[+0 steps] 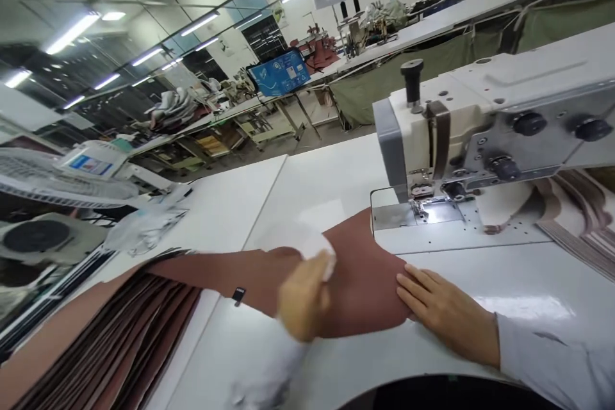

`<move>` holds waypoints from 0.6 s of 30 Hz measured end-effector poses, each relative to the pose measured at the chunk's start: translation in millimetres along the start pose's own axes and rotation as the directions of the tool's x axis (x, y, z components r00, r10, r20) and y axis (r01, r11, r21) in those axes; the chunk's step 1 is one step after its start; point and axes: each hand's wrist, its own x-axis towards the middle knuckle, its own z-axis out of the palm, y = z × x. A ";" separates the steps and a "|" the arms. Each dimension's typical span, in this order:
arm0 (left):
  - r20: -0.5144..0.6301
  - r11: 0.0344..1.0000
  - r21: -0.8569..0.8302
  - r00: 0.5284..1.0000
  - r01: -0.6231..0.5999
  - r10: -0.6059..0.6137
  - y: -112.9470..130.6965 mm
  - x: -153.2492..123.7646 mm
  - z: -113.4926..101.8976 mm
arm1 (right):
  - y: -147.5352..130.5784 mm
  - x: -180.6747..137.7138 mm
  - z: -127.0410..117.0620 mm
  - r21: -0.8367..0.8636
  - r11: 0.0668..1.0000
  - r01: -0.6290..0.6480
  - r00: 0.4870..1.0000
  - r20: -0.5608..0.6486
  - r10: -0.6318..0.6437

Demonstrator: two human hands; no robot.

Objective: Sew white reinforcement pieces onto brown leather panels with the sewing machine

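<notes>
A tapered panel of matte reddish-brown leather-like sheet (355, 288) lies across the glossy white counter (317, 173). Its upper corner sits just beside the steel plate (394, 214) on the bed of a cream-and-grey industrial sewing machine (461, 134). The right hand (446, 314) rests flat on the panel's edge, its fingers (413, 288) spread and holding nothing closed. The left hand (302, 298) is blurred on the panel, touching a soft white scrap (300, 243); the smear hides whether its fingers grip it. A small black tag (237, 296) sits on the panel's narrowing tail, which runs toward a fanned stack of brown panels (110, 339) at the counter's lower-left edge, their thin layers overlapping like ribbed leaves.
</notes>
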 end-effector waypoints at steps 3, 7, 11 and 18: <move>0.012 0.978 0.032 0.979 -0.204 0.204 18.6 9.2 63.9 | 6.0 6.9 7.6 -0.091 0.996 0.020 0.999 -0.032 -0.023; -0.007 0.936 -0.058 0.937 -0.348 0.349 6.6 64.1 95.4 | 23.2 18.1 8.2 -0.074 0.997 -0.004 0.991 -0.137 -0.006; -0.088 0.876 -0.173 0.893 -0.450 0.442 8.2 105.8 97.3 | 38.7 30.5 8.5 -0.018 1.000 -0.002 0.974 -0.226 -0.002; -0.185 0.855 -0.263 0.893 -0.447 0.410 77.3 69.1 104.5 | 48.5 41.6 0.0 0.199 0.978 0.063 0.974 -0.228 -0.016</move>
